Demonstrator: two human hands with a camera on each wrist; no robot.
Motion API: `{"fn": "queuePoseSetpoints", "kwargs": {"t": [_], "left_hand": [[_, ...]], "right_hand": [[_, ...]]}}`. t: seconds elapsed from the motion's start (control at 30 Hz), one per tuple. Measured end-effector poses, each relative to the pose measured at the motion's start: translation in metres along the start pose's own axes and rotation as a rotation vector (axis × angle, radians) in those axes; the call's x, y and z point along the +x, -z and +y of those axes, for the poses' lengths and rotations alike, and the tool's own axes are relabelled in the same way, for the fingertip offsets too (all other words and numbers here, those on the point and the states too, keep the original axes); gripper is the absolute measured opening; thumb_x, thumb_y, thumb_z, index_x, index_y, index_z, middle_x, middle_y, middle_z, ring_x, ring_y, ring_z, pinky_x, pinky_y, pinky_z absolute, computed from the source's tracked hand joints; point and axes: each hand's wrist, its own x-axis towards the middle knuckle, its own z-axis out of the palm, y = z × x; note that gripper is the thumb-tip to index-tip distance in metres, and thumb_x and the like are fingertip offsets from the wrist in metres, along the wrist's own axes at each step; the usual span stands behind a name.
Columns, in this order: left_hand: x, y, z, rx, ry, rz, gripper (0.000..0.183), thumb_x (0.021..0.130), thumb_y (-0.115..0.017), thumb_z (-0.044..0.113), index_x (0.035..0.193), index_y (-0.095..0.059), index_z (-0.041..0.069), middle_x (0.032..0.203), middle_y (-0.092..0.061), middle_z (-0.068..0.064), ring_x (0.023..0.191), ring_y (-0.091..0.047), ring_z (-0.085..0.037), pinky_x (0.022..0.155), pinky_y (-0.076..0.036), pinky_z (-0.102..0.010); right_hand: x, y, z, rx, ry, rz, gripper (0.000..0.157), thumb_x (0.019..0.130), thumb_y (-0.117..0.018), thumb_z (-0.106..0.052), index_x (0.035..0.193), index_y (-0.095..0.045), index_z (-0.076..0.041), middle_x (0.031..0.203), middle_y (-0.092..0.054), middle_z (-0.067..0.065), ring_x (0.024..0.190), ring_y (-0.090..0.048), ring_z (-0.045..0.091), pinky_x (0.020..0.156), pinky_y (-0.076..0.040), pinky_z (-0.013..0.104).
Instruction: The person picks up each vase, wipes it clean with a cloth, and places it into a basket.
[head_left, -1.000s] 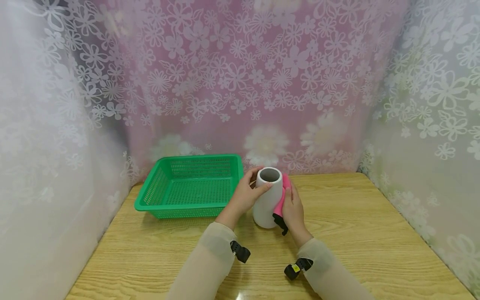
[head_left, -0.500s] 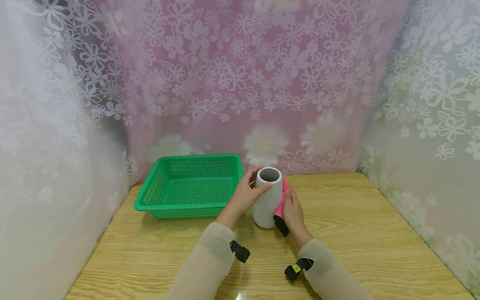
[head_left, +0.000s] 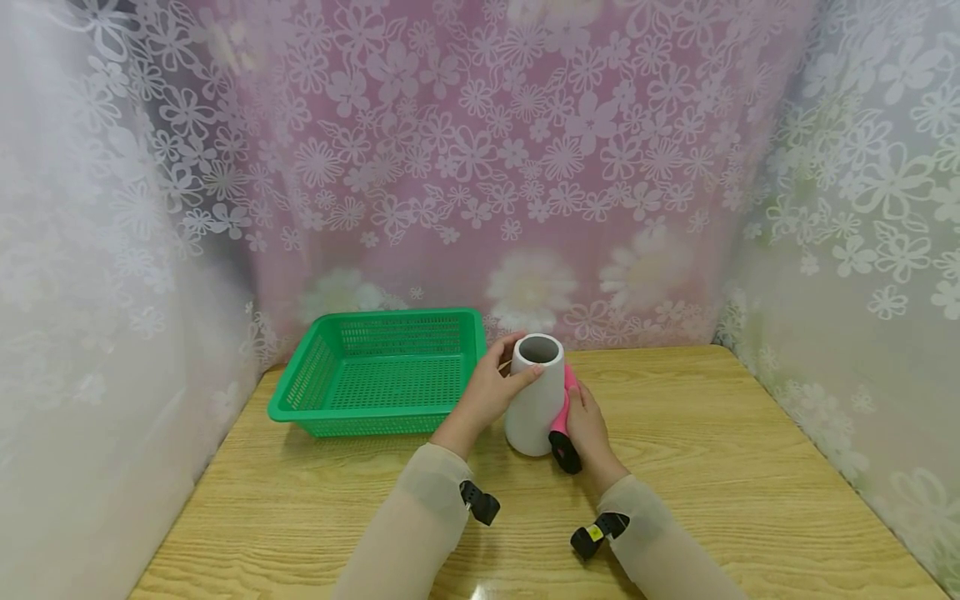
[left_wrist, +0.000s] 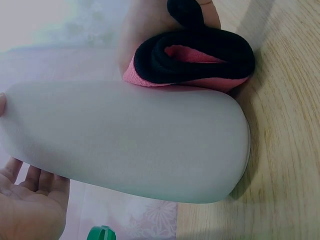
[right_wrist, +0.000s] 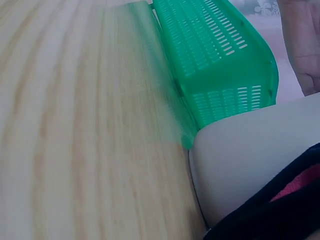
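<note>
A white vase (head_left: 534,412) stands upright on the table, its round mouth facing up. My left hand (head_left: 491,385) grips it near the rim, thumb across the front and fingers behind on the left side. In the left wrist view the vase (left_wrist: 130,140) spans the picture, with the left-hand fingers (left_wrist: 47,182) at its upper end. My right hand (head_left: 588,423) holds a folded pink cloth (left_wrist: 195,55) with black edging against the vase's right side. The black edge (head_left: 565,452) hangs toward the vase's base. Most right-hand fingers are hidden behind the cloth.
A green plastic basket (head_left: 375,415) with slotted walls sits left of the vase, close to the left forearm. The wooden table (head_left: 712,467) extends to the right and front. Flowered curtains (head_left: 480,167) enclose the back and both sides.
My right hand and the pink cloth have slid a little down the vase's right side, and the cloth's black edge now opens toward the camera. The left hand and vase stay put.
</note>
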Motion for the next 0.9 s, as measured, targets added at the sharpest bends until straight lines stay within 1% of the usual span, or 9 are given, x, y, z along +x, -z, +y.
{"fn": "queuePoseSetpoints", "kwargs": {"t": [0.13,0.33,0.43,0.63,0.8,0.9], "left_hand": [[0.001,0.000,0.000,-0.001,-0.008,0.001,0.068,0.093,-0.073,0.029,0.151,-0.042,0.011,0.138,-0.054,-0.005,0.134,-0.048,-0.023,0.112,-0.040,-0.043],[0.002,0.000,-0.003,-0.009,-0.005,0.001,0.065,0.093,-0.073,0.031,0.150,-0.044,0.018,0.140,-0.053,-0.005,0.135,-0.047,-0.022,0.112,-0.039,-0.043],[0.001,-0.001,-0.003,-0.019,0.000,0.001,0.065,0.093,-0.074,0.029,0.150,-0.044,0.018,0.141,-0.052,-0.006,0.136,-0.046,-0.023,0.112,-0.038,-0.043],[0.001,-0.001,-0.002,-0.030,0.013,0.002,0.066,0.093,-0.074,0.024,0.151,-0.043,0.018,0.143,-0.052,-0.006,0.137,-0.045,-0.023,0.113,-0.038,-0.043],[0.002,-0.001,-0.002,-0.013,0.006,0.006,0.064,0.092,-0.075,0.028,0.148,-0.046,0.019,0.138,-0.055,-0.004,0.134,-0.048,-0.021,0.111,-0.040,-0.041],[0.001,0.000,-0.002,-0.016,0.006,0.006,0.064,0.093,-0.075,0.029,0.148,-0.046,0.019,0.139,-0.054,-0.004,0.135,-0.048,-0.022,0.111,-0.040,-0.043]], "right_hand": [[0.001,0.002,-0.002,-0.026,-0.016,-0.027,0.063,0.110,-0.024,-0.043,0.158,-0.025,-0.003,0.160,-0.028,0.023,0.148,-0.020,0.041,0.120,-0.014,0.056],[0.002,0.006,-0.004,-0.061,-0.031,-0.060,0.061,0.110,-0.024,-0.040,0.156,-0.028,0.000,0.158,-0.029,0.026,0.147,-0.021,0.043,0.120,-0.015,0.056],[0.003,0.009,-0.006,-0.080,-0.045,-0.078,0.061,0.110,-0.024,-0.038,0.156,-0.027,0.001,0.157,-0.029,0.028,0.147,-0.021,0.044,0.119,-0.014,0.057],[0.004,0.015,-0.012,-0.088,-0.068,-0.109,0.060,0.111,-0.024,-0.037,0.157,-0.025,0.001,0.158,-0.026,0.028,0.148,-0.018,0.044,0.120,-0.012,0.057],[0.005,0.022,-0.018,-0.094,-0.072,-0.122,0.060,0.110,-0.024,-0.036,0.157,-0.023,0.000,0.160,-0.023,0.027,0.148,-0.015,0.044,0.119,-0.012,0.058],[0.005,0.026,-0.023,-0.114,-0.067,-0.133,0.061,0.110,-0.024,-0.038,0.158,-0.021,-0.001,0.161,-0.021,0.027,0.149,-0.015,0.045,0.119,-0.012,0.059]]}}
